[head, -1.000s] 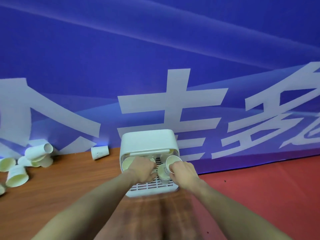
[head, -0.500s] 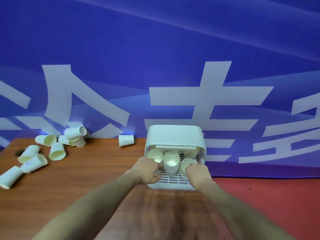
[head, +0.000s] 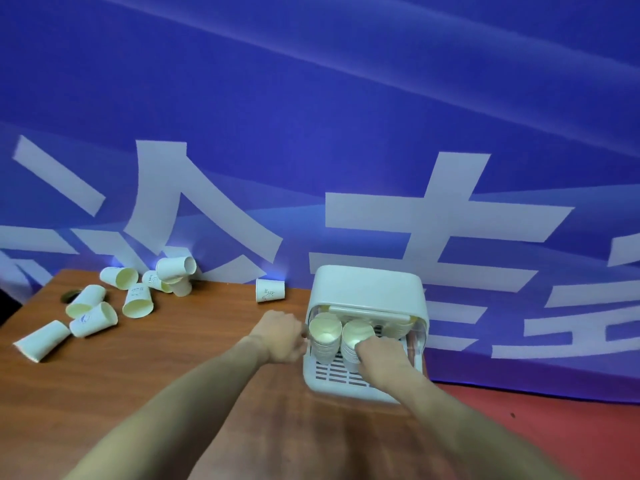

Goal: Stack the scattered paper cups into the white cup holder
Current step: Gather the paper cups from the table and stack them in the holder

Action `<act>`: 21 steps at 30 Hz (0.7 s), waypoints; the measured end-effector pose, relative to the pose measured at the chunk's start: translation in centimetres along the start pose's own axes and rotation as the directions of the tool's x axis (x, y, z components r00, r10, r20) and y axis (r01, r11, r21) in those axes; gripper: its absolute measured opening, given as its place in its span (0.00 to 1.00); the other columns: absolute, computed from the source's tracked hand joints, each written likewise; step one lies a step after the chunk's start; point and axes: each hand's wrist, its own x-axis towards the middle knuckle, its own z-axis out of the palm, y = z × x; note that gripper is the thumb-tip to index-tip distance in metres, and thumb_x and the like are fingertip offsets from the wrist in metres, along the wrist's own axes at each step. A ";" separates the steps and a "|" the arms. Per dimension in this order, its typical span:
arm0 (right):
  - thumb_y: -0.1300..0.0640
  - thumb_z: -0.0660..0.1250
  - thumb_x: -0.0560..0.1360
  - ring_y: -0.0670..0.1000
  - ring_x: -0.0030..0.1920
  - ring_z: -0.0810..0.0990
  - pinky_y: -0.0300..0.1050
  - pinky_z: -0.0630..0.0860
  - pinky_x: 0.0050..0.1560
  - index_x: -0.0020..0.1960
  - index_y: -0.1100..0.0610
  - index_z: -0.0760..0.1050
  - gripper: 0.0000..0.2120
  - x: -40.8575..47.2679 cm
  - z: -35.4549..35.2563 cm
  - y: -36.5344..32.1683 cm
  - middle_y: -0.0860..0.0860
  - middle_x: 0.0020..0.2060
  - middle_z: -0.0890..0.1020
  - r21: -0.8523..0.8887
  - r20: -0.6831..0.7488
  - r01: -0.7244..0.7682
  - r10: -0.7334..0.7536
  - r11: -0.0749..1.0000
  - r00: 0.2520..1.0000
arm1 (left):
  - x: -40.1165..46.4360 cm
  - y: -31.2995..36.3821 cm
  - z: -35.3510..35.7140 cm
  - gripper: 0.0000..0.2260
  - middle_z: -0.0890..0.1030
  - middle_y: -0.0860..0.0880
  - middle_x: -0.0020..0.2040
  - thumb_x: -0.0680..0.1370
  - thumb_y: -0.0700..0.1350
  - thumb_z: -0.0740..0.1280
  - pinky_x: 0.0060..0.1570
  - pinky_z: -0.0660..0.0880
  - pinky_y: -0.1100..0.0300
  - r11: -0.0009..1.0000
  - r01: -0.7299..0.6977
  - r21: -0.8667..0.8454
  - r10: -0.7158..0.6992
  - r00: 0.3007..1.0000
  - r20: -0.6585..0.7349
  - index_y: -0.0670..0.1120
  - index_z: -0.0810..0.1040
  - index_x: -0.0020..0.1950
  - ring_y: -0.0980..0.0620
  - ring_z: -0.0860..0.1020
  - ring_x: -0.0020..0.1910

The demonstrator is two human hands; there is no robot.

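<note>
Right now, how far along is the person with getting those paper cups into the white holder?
Partway. Done: two stacks of cream paper cups stand inside the white plastic cup holder. In hand: the right hand rests at the right stack, the left hand at the holder's left side. Left: about nine loose paper cups lie on the brown wooden table, plus one lone cup near the holder.

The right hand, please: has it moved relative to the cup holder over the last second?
Yes. The right hand has shifted left along the front of the cup holder, from its right side to the middle stack of cups.
</note>
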 end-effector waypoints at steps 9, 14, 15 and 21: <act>0.57 0.62 0.77 0.60 0.53 0.80 0.46 0.71 0.46 0.53 0.56 0.77 0.08 3.2 -8.9 -7.2 0.55 0.51 0.81 -0.133 -0.202 0.197 -0.221 0.971 0.954 | -5.1 -7.1 -2.6 0.17 0.83 0.51 0.47 0.76 0.59 0.59 0.44 0.73 0.57 0.966 0.257 0.031 -0.255 0.965 -0.052 0.55 0.80 0.58 0.48 0.80 0.48; 0.59 0.60 0.76 0.58 0.49 0.80 0.45 0.67 0.41 0.52 0.55 0.77 0.08 4.9 -12.0 -10.7 0.54 0.48 0.81 -0.167 -0.236 0.190 -0.226 0.968 0.945 | -6.3 -10.8 -3.8 0.16 0.83 0.51 0.47 0.76 0.59 0.58 0.45 0.75 0.56 0.949 0.312 0.043 -0.306 0.947 -0.100 0.53 0.80 0.54 0.49 0.80 0.47; 0.59 0.60 0.76 0.58 0.48 0.80 0.45 0.67 0.41 0.51 0.55 0.77 0.08 5.3 -12.6 -11.3 0.54 0.48 0.81 -0.174 -0.230 0.187 -0.224 0.967 0.947 | -6.5 -11.6 -4.1 0.16 0.83 0.51 0.47 0.76 0.59 0.58 0.46 0.75 0.56 0.947 0.320 0.031 -0.315 0.943 -0.110 0.53 0.80 0.55 0.48 0.80 0.47; 0.59 0.62 0.76 0.56 0.43 0.76 0.45 0.67 0.40 0.46 0.53 0.72 0.02 9.0 -15.9 -15.7 0.53 0.46 0.80 -0.194 -0.208 0.147 -0.188 0.970 0.960 | -8.6 -18.4 -4.2 0.16 0.82 0.51 0.48 0.76 0.59 0.59 0.43 0.69 0.55 0.904 0.423 -0.059 -0.427 0.887 -0.177 0.54 0.81 0.55 0.47 0.79 0.49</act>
